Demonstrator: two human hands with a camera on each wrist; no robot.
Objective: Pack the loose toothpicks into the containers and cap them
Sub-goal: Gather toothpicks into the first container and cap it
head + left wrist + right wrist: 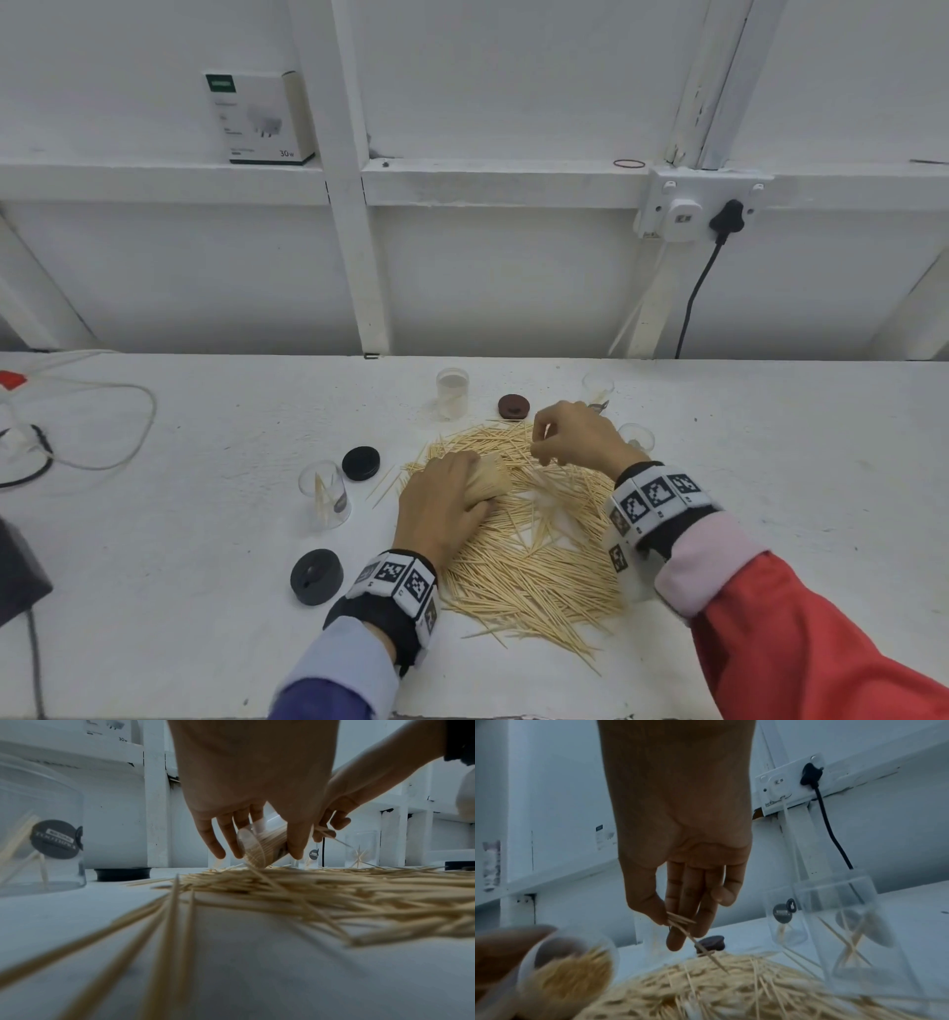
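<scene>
A wide pile of loose toothpicks (534,555) lies on the white table. My left hand (449,496) grips a clear container (490,480) packed with toothpicks, tilted on its side over the pile's far left; the left wrist view shows fingers and thumb curled round the container (262,847). Just behind it, my right hand (547,442) hovers over the pile, and in the right wrist view thumb and fingers pinch a few toothpicks (682,923). The packed container's mouth (572,973) faces that hand.
A clear container (324,493) with a few toothpicks stands to the left, others at the back (452,393) and right (637,437). Two black caps (361,462) (316,575) and a brown cap (513,406) lie loose. Cables trail at far left.
</scene>
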